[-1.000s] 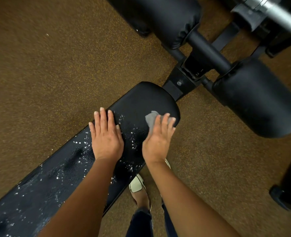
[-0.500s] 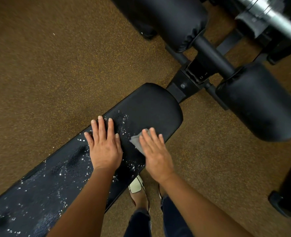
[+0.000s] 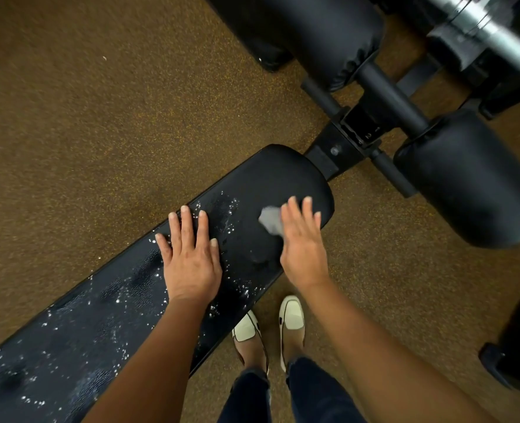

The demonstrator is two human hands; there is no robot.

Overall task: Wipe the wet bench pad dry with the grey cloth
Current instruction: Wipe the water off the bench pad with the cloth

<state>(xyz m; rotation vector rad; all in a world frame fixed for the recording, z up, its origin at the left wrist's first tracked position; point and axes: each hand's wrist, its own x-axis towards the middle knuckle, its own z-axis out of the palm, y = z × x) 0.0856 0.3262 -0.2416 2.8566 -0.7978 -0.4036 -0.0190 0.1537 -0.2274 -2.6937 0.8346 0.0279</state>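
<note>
1. Underfoot, brown speckled rubber flooring (image 3: 100, 132) lies open along both long sides of the bench, so I have room to step sideways.
2. Slanting from lower left to upper right is the long black padded vinyl bench pad (image 3: 270, 175). Its rounded end is at the upper right.
3. Past that end sit two fat black cylindrical roller pads (image 3: 466, 178), well apart from my hands.
4. My left hand (image 3: 191, 257) lies flat on the pad with its fingers straight and spread. It holds nothing and braces me.
5. My right hand (image 3: 304, 245) is near the rounded end, by the edge nearest my feet. Its straight fingers press down on the cloth; whether my thumb hooks it I cannot tell.
6. That small crumpled grey cloth (image 3: 269, 219) pokes out to the left of my fingers, lying on the pad.
7. White water droplets (image 3: 228, 218) bead between my hands and scatter thickly to the lower left. Around the cloth the pad looks dry.
8. I judge the next strokes run down-left along the pad's length. My left hand sits in that path and should shift.
</note>
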